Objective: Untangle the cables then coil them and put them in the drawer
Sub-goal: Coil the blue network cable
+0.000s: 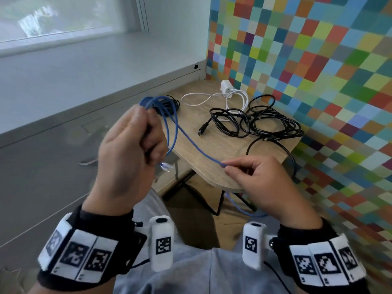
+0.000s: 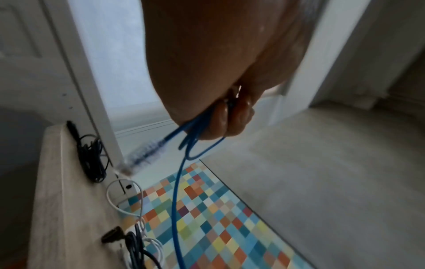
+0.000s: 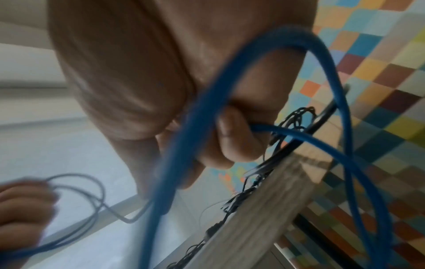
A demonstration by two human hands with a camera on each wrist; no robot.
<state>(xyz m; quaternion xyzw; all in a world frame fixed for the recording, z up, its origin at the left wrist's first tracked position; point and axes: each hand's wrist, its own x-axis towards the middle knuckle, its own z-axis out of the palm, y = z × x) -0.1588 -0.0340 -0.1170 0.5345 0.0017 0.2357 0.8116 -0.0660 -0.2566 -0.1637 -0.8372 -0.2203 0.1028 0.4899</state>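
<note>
I am gripping several loops of the blue cable (image 1: 172,115) in my left hand (image 1: 127,153), fingers curled round them, with its clear plug (image 1: 166,166) dangling below the fist. My right hand (image 1: 261,177) is pinching the same cable between thumb and fingertips, and a straight run is stretching between both hands above the wooden surface (image 1: 218,145). On it are lying a tangle of black cables (image 1: 265,124) and a white cable (image 1: 212,98) with its charger (image 1: 226,85).
</note>
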